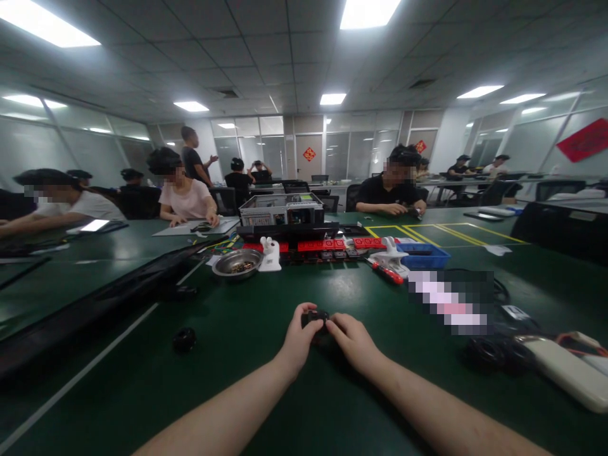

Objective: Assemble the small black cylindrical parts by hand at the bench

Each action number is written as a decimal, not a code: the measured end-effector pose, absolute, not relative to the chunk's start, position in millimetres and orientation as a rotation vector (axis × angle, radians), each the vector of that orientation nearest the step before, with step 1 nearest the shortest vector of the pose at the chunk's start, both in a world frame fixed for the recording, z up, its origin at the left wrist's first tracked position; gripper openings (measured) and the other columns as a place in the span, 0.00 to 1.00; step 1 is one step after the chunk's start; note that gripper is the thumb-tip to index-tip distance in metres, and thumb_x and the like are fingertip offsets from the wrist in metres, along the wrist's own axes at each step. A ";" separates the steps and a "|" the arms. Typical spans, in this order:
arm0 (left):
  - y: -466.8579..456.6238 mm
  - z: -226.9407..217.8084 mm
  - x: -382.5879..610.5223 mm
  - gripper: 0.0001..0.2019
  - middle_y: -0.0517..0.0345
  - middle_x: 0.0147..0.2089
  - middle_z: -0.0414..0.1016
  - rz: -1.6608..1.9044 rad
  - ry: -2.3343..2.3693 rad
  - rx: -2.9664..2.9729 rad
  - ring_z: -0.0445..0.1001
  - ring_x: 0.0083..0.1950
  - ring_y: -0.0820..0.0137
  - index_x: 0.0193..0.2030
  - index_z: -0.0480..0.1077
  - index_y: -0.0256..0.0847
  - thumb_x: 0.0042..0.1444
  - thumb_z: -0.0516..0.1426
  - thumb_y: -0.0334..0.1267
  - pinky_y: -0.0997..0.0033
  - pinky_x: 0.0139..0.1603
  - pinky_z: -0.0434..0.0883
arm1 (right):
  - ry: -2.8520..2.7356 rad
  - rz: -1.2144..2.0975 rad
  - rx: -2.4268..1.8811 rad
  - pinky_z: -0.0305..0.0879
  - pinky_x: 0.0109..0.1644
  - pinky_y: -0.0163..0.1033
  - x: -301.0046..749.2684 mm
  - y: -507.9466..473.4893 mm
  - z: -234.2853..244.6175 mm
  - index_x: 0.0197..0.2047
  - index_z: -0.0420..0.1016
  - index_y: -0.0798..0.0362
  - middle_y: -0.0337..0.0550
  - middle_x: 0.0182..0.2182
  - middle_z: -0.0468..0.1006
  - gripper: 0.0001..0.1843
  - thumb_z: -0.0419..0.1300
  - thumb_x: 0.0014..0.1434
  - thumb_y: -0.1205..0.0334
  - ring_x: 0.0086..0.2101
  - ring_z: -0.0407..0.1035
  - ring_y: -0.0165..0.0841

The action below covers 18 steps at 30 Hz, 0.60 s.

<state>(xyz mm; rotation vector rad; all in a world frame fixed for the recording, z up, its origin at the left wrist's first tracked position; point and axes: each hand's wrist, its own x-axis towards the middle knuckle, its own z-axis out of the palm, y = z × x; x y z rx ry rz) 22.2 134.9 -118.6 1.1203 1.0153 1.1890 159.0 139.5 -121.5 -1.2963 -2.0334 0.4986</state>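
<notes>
My left hand and my right hand meet over the dark green table, both with fingers closed on a small black object held between them. What the black object is I cannot make out; most of it is hidden by my fingers. A small black ring-shaped part lies on the table to the left of my hands.
A metal bowl of small parts, a white holder, a red-handled tool, a blue tray and an open computer case stand ahead. A long black panel lies at left. Other people sit around the tables.
</notes>
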 end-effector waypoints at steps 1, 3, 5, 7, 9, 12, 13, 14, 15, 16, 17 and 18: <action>135.5 -118.8 22.0 0.14 0.56 0.38 0.62 1.191 1.002 1.104 0.67 0.35 0.71 0.40 0.57 0.40 0.45 0.52 0.40 0.75 0.27 0.67 | -2.030 0.480 -1.269 0.59 0.35 0.36 159.2 138.9 -121.3 0.31 0.67 0.55 0.42 0.28 0.70 0.13 0.46 0.56 0.57 0.31 0.63 0.32; 137.7 -120.1 22.1 0.15 0.55 0.38 0.62 1.208 0.985 1.078 0.67 0.35 0.70 0.39 0.56 0.40 0.47 0.51 0.44 0.75 0.26 0.67 | -2.054 0.426 -1.188 0.59 0.40 0.38 160.5 138.5 -121.7 0.42 0.65 0.55 0.44 0.34 0.69 0.12 0.49 0.54 0.61 0.36 0.62 0.33; 140.7 -122.3 22.7 0.17 0.55 0.36 0.63 1.210 0.978 1.054 0.68 0.32 0.71 0.39 0.56 0.40 0.47 0.50 0.49 0.75 0.23 0.67 | -2.105 0.356 -1.117 0.58 0.45 0.39 162.3 138.8 -122.3 0.50 0.60 0.54 0.46 0.39 0.68 0.19 0.50 0.54 0.63 0.40 0.61 0.34; 143.4 -124.7 23.0 0.19 0.56 0.33 0.64 1.181 0.975 1.023 0.69 0.27 0.72 0.38 0.55 0.40 0.46 0.50 0.52 0.75 0.21 0.66 | -2.158 0.300 -1.081 0.56 0.47 0.40 163.8 138.7 -122.4 0.53 0.56 0.53 0.47 0.42 0.66 0.22 0.49 0.54 0.65 0.43 0.59 0.34; 144.6 -126.2 22.6 0.20 0.57 0.30 0.65 1.141 0.959 1.005 0.69 0.22 0.74 0.38 0.55 0.39 0.46 0.49 0.53 0.76 0.19 0.65 | -2.201 0.274 -1.060 0.56 0.48 0.40 164.1 137.5 -121.9 0.55 0.54 0.51 0.46 0.44 0.65 0.23 0.48 0.54 0.65 0.44 0.58 0.34; 143.5 -126.4 21.8 0.19 0.60 0.27 0.65 1.145 0.956 1.008 0.67 0.19 0.76 0.37 0.57 0.38 0.46 0.50 0.52 0.78 0.16 0.63 | -2.190 0.308 -1.057 0.55 0.49 0.41 162.8 134.8 -121.4 0.56 0.51 0.51 0.46 0.46 0.63 0.26 0.50 0.54 0.61 0.45 0.58 0.34; 142.8 -125.9 22.0 0.18 0.60 0.26 0.64 1.158 0.965 1.014 0.66 0.19 0.77 0.37 0.57 0.39 0.46 0.50 0.51 0.79 0.16 0.62 | -2.148 0.338 -1.084 0.56 0.48 0.40 162.4 134.5 -121.6 0.56 0.51 0.53 0.46 0.45 0.64 0.26 0.49 0.54 0.59 0.44 0.59 0.34; 142.1 -125.4 22.5 0.17 0.60 0.26 0.64 1.175 0.979 1.019 0.65 0.19 0.77 0.36 0.57 0.39 0.46 0.50 0.50 0.79 0.16 0.61 | -2.099 0.371 -1.123 0.57 0.46 0.40 162.1 134.9 -122.0 0.54 0.52 0.54 0.46 0.43 0.66 0.24 0.49 0.54 0.57 0.42 0.60 0.34; 141.4 -124.9 23.2 0.16 0.60 0.27 0.64 1.187 0.995 1.026 0.65 0.20 0.77 0.36 0.57 0.39 0.46 0.51 0.48 0.80 0.15 0.61 | -2.052 0.403 -1.170 0.58 0.44 0.39 162.0 135.9 -122.5 0.51 0.57 0.55 0.46 0.40 0.68 0.21 0.47 0.55 0.55 0.39 0.62 0.34; 140.9 -124.4 24.1 0.15 0.60 0.28 0.64 1.198 1.013 1.036 0.66 0.21 0.76 0.37 0.57 0.39 0.46 0.51 0.46 0.80 0.16 0.61 | -2.017 0.430 -1.221 0.59 0.40 0.38 162.2 137.5 -123.1 0.45 0.62 0.55 0.44 0.35 0.69 0.18 0.45 0.56 0.54 0.36 0.63 0.33; 140.4 -124.1 25.2 0.14 0.59 0.29 0.64 1.208 1.035 1.049 0.66 0.23 0.76 0.37 0.56 0.39 0.46 0.51 0.45 0.81 0.16 0.61 | -1.998 0.455 -1.267 0.59 0.37 0.37 162.5 139.5 -123.6 0.38 0.66 0.55 0.42 0.30 0.70 0.18 0.43 0.57 0.52 0.33 0.63 0.33; 139.8 -123.8 26.1 0.14 0.58 0.31 0.63 1.216 1.057 1.071 0.67 0.25 0.75 0.37 0.56 0.39 0.46 0.51 0.43 0.80 0.16 0.62 | -1.995 0.477 -1.302 0.58 0.35 0.36 162.9 141.6 -124.2 0.31 0.67 0.55 0.41 0.26 0.69 0.20 0.40 0.57 0.51 0.30 0.63 0.32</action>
